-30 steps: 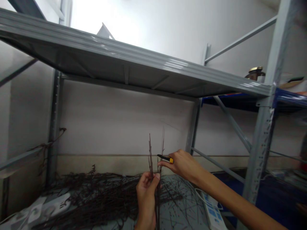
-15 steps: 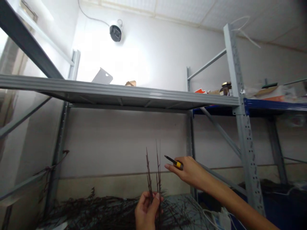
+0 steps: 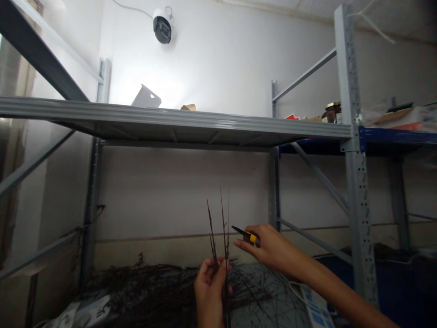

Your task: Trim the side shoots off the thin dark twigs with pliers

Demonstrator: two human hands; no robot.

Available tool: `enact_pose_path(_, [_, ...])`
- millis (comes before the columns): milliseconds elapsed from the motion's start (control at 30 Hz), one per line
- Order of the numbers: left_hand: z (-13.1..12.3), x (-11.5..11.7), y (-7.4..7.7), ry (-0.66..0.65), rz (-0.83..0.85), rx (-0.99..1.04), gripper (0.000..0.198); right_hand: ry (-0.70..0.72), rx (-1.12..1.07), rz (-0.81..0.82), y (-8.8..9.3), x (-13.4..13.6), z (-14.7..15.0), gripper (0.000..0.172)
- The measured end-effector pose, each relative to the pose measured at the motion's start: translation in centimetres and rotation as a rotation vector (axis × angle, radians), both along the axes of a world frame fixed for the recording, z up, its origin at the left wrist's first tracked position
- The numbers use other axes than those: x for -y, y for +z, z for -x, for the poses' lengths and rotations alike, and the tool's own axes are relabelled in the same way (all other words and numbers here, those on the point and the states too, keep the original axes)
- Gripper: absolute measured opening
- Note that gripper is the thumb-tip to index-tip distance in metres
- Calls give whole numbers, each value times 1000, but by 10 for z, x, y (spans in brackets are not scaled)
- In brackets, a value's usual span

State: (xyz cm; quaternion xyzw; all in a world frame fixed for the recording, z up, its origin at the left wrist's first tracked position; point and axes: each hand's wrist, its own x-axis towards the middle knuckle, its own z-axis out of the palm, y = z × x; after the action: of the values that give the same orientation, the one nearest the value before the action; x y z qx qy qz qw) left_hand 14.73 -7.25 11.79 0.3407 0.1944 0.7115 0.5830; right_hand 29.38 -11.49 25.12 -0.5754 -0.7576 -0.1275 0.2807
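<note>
My left hand [image 3: 212,287] is closed around several thin dark twigs [image 3: 223,223], which stand nearly upright above the fingers. Their stems run down past the palm to the lower edge. Just right of the twigs, my right hand [image 3: 262,243] grips a black-and-yellow pointed hand tool [image 3: 243,231]. Its dark tip points left toward the twigs, with a small gap between; its handle is mostly hidden in the fingers, so the exact kind cannot be made out. Behind and below the hands, a tangled heap of dark twigs [image 3: 146,291] covers much of the lower surface.
A grey metal shelf [image 3: 170,119] spans overhead, carried by a perforated post [image 3: 357,205] at right. Beyond it is a blue shelf [image 3: 403,136] with boxes. A jar [image 3: 332,112] stands up there. At lower left lies a whitish plastic package [image 3: 90,312]; a blue-and-white packet [image 3: 316,305] is lower right.
The view has tilted down a little, so the shelf and camera sit higher. Both hands keep their holds; the tool's tip is slightly closer to the twigs.
</note>
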Motion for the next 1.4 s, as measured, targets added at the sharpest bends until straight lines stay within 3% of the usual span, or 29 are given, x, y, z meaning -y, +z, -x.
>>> enact_pose_path(233, [7,-18,-7,-76,-5,-13,44,-55,80,63,-14,-22,-2,45])
enact_pose_path(567, [10,-32,-11,-97,33,-25,45,-92,114,85,-6,-42,0,51])
enact_pose_path(933, [11,-35,-13,-86,47,16,45,-111,126,114,2,-45,6,52])
enact_pose_path(1133, [14,-29,-9,-66,36,34,40,-94,168,132,-4,-43,17,48])
enact_pose_path(1400, [23,-28,-7,-79,32,49,40,-201,266,88,-11,-54,22,54])
